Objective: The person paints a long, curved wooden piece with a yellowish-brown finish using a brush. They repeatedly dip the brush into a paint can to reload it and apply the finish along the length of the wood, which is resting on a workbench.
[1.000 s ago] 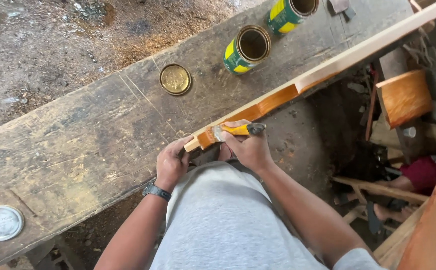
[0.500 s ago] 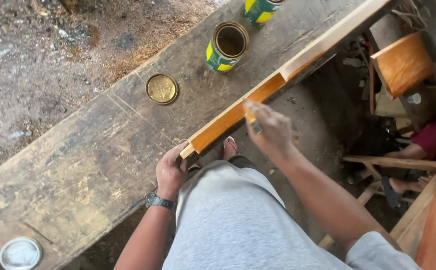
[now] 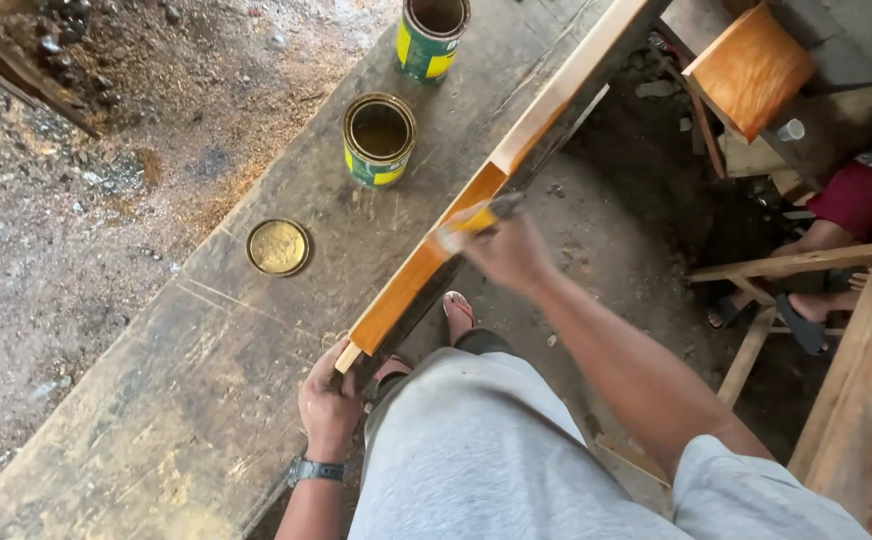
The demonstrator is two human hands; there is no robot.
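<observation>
A long wooden strip [image 3: 516,135] lies along the near edge of a worn plank bench [image 3: 206,380]. Its near half is coated glossy orange, its far half is pale bare wood. My left hand [image 3: 328,402] grips the strip's near end. My right hand [image 3: 508,255] holds a yellow-handled paintbrush [image 3: 474,224], blurred, with its bristles against the orange side of the strip. An open green and yellow can [image 3: 379,140] stands on the bench just left of the strip.
A second open can [image 3: 432,36] stands farther along the bench, and a round gold lid [image 3: 278,247] lies flat nearby. Orange-coated boards [image 3: 751,68] and a wooden frame [image 3: 786,265] sit at the right, beside another person's sandalled foot [image 3: 801,318].
My right hand carried the brush from the strip's near end farther along its orange side. My left hand kept its hold on the near end. The view tilted left.
</observation>
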